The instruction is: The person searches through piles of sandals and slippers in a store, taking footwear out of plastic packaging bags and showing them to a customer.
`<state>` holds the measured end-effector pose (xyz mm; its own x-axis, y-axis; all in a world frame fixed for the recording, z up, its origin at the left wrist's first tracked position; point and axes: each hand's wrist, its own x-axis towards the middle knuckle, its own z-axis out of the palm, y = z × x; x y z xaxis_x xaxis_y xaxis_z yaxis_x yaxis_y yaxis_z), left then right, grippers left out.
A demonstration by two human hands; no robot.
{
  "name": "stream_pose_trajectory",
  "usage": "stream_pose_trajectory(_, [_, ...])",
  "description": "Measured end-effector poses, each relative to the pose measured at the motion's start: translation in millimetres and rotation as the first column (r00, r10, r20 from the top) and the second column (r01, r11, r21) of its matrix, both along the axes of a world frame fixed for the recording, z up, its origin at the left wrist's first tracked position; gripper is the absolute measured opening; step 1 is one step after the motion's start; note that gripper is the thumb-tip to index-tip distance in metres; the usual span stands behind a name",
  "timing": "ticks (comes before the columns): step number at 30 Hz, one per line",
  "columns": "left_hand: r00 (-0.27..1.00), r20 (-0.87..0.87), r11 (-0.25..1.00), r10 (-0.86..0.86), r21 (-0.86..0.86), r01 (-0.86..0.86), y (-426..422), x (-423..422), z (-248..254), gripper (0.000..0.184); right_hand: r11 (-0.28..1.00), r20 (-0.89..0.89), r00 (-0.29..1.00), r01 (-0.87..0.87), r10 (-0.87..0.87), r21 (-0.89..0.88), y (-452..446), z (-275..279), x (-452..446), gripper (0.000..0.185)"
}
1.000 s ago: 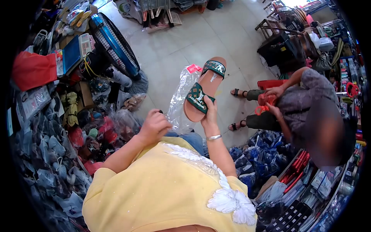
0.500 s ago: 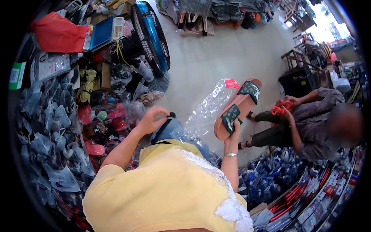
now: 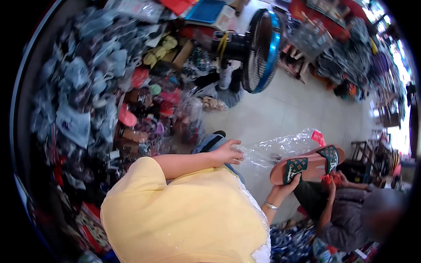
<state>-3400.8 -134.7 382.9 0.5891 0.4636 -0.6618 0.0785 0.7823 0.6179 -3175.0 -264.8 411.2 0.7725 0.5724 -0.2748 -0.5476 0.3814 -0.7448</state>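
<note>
My right hand grips a pair of slide sandals by the near end. The sandals have tan soles and green patterned straps with white lettering, and they lie tilted together. Behind them a clear plastic bag with a red label stretches toward my left hand. Curled around the bag's near end are the fingers of my left hand, in front of my body. A silver bracelet circles my right wrist.
Another person at the right holds a red item. A black and blue fan stands ahead. Bagged goods and caps are heaped on the left. Packed stock lies across the tiled floor.
My left hand has come across to the right and taken hold of the plastic bag. The view has turned, and the sandals, still in my right hand, now sit lower and further right.
</note>
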Motion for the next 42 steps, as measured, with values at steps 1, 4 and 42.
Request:
stream_pose_trajectory(1, [0.981, 0.042, 0.946, 0.191, -0.273, -0.173, -6, -4, -4, 0.065, 0.999, 0.005, 0.999, -0.043, 0.043, 0.003, -1, -3, 0, 0.056])
stream_pose_trajectory(4, [0.949, -0.021, 0.93, 0.314, -0.196, -0.312, -17, -17, 0, 0.052, 0.982, -0.193, 0.966, -0.151, 0.171, 0.114, 6, -15, -6, 0.048])
stream_pose_trajectory(42, [0.272, -0.425, 0.485, 0.863, 0.848, -0.213, -82, -263, -95, 0.027, 0.0, 0.018, -0.009, -0.898, 1.0, -0.44, -38, -1, -144, 0.084])
